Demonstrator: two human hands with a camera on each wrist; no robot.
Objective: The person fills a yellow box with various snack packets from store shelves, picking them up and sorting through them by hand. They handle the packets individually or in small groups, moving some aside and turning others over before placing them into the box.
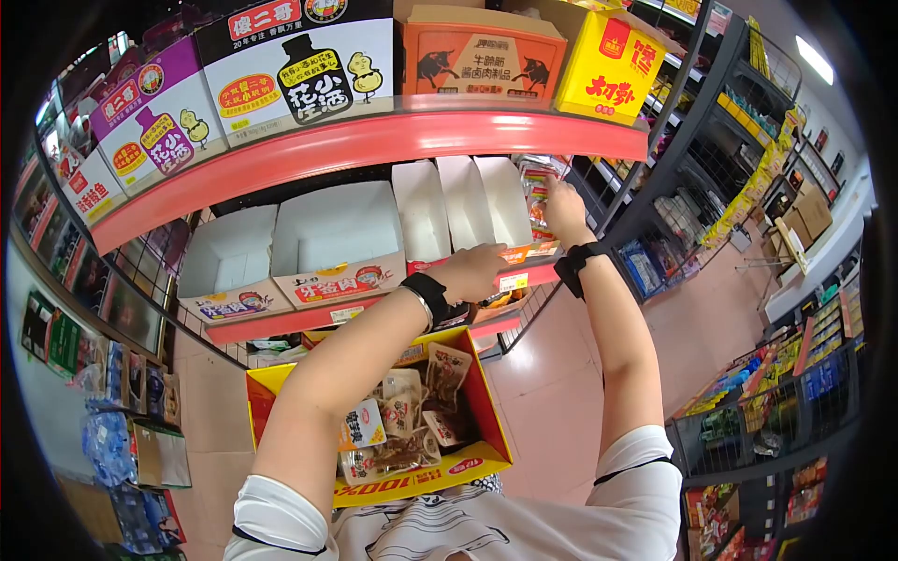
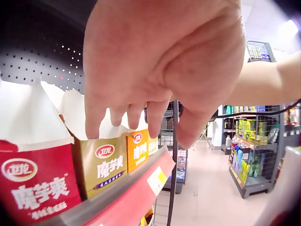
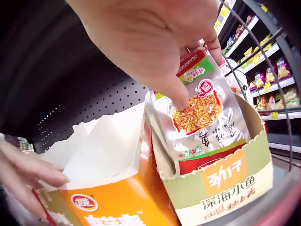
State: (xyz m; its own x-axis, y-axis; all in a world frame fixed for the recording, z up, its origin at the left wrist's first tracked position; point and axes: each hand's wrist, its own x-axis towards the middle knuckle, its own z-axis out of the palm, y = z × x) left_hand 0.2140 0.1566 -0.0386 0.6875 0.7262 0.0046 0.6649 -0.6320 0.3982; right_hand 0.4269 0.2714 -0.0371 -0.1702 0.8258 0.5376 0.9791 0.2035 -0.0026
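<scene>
My right hand [image 3: 141, 42] pinches a silver snack packet [image 3: 200, 122], thumb on its printed front and fingers behind the top edge. The packet stands in a green-and-cream display box [image 3: 235, 188] at the shelf's right end. Beside it is an orange display box [image 3: 113, 202] with its white inside showing. My left hand [image 1: 470, 273] is at the front of the display boxes, fingers extended downward, palm toward its wrist camera. In the left wrist view, its fingertips overlap a gold box [image 2: 106, 165] next to a red box [image 2: 40, 188].
Larger white-lined boxes [image 1: 337, 234] stand farther left. Overhead juts a red-edged shelf [image 1: 374, 136] with several cartons. Against my body is a yellow-and-red carton [image 1: 496, 430] of snack packets. Wire mesh [image 3: 263, 52] borders the right side.
</scene>
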